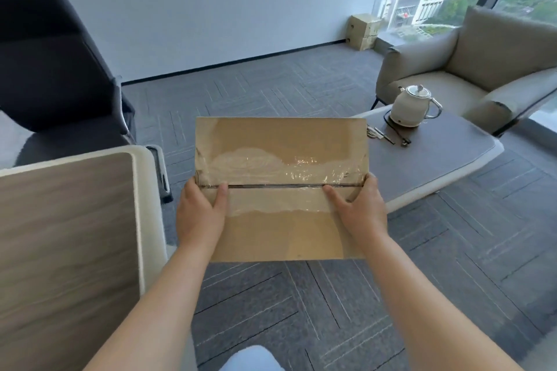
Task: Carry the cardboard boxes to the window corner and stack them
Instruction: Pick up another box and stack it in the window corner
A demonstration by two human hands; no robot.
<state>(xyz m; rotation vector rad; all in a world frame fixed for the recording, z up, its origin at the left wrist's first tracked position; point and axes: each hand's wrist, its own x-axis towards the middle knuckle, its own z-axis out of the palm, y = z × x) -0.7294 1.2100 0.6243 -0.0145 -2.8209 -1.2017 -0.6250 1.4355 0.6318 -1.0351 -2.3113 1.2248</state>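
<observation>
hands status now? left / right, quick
Left hand: closed on the left side of the taped cardboard box, thumb on top.
Right hand: closed on the same box's right side, thumb on top.

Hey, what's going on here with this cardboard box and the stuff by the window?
A person is carrying a flat brown cardboard box sealed with clear tape, with the left hand and right hand each in a grip on one side, thumbs on top. It is held above the grey carpet, between the tables. In the far corner by the window, a small stack of tan cardboard boxes already stands against the wall, so this one is not yet there.
</observation>
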